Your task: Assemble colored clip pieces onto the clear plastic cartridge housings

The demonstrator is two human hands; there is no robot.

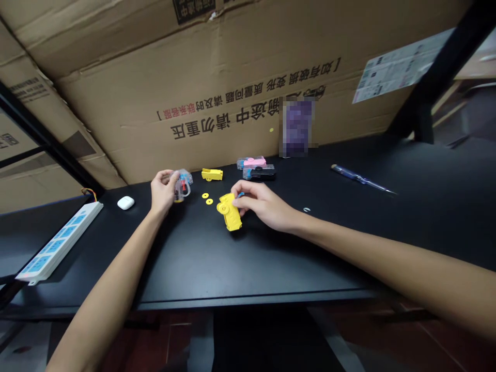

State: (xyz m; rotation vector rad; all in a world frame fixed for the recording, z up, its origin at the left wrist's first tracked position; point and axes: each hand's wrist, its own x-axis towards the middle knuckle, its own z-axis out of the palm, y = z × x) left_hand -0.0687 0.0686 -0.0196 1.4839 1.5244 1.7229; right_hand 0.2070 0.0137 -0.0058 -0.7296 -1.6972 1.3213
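My left hand (163, 190) pinches a clear plastic piece (183, 187) with blue and red parts inside, low over the black table. My right hand (263, 203) grips a yellow plastic part (231, 213) between thumb and fingers; a bit of blue shows behind the thumb. Between the hands lie two small yellow discs (209, 201), and behind them a yellow slide-shaped piece (212, 174). Behind my right hand sit a clear and pink toy piece (253, 163) and a clear and black one (259, 172), side by side.
A screwdriver (362, 179) lies at the right, and a small pale clip (307, 210) beyond my right wrist. At the left are a white case (126, 202) and a power strip (62, 240). Cardboard (147, 72) stands along the back of the table (194, 274).
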